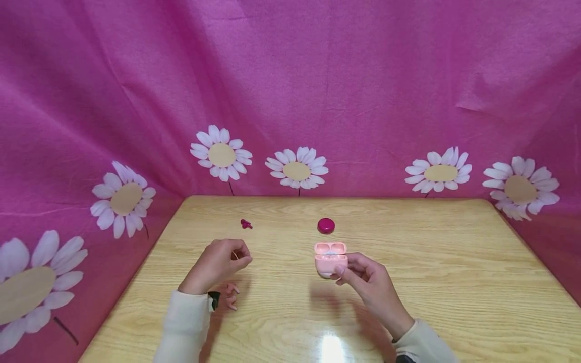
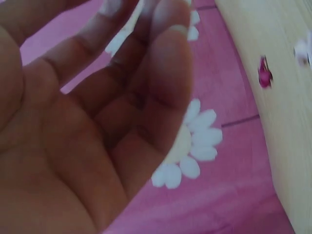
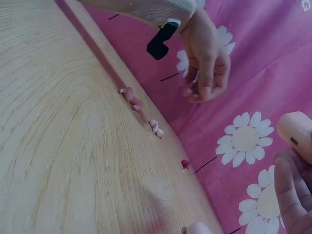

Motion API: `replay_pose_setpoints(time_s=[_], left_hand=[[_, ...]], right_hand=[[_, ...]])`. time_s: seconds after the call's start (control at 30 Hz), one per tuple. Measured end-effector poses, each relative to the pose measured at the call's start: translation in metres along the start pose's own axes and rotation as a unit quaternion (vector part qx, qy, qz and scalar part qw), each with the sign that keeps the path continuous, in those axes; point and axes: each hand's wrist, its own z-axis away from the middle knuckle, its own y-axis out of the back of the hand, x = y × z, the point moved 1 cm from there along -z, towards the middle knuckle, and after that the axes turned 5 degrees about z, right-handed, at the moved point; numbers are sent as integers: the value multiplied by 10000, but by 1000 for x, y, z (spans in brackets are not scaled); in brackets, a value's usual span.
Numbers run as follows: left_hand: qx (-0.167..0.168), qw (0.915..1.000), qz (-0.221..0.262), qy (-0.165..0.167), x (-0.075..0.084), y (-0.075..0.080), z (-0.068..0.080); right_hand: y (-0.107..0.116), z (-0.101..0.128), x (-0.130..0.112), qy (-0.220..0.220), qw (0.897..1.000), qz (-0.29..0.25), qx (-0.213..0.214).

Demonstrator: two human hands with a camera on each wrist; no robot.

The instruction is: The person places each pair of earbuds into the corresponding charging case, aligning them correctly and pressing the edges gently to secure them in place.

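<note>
My right hand (image 1: 369,282) grips a pink earbud case (image 1: 332,264) between thumb and fingers, held over the table with its lid up. Both wells inside the lid face me; the same case (image 3: 296,134) shows its underside in the right wrist view. My left hand (image 1: 222,262) hovers above the table with loosely bent fingers, and no object shows in it. Under its wrist lie two pink earbuds (image 1: 232,296). Two white earbuds (image 3: 156,128) lie beyond them in the right wrist view, hidden behind the left hand in the head view. Magenta earbuds (image 1: 246,224) lie farther back.
A round magenta case (image 1: 326,226) sits on the wooden table (image 1: 431,252) behind the pink case. Something white (image 1: 325,276) peeks out under the pink case, mostly covered. Magenta cloth (image 1: 363,91) printed with large daisies hangs along the table's back and sides.
</note>
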Motion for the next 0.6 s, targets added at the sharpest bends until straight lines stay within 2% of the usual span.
replay_pose_setpoints(time_s=[0.27,0.47,0.6], left_hand=[[-153,9981,-226,545,-15,9,5],[-256,9960,-259,817,-27,15,7],[-360,9952,-231,884,-33,16,8]], right_hand=[[2,-1,1,59,10000,-11,-67],[2,-1,0,66,9999,-14,-78],[3,-2,0,124,9999,71,-70]])
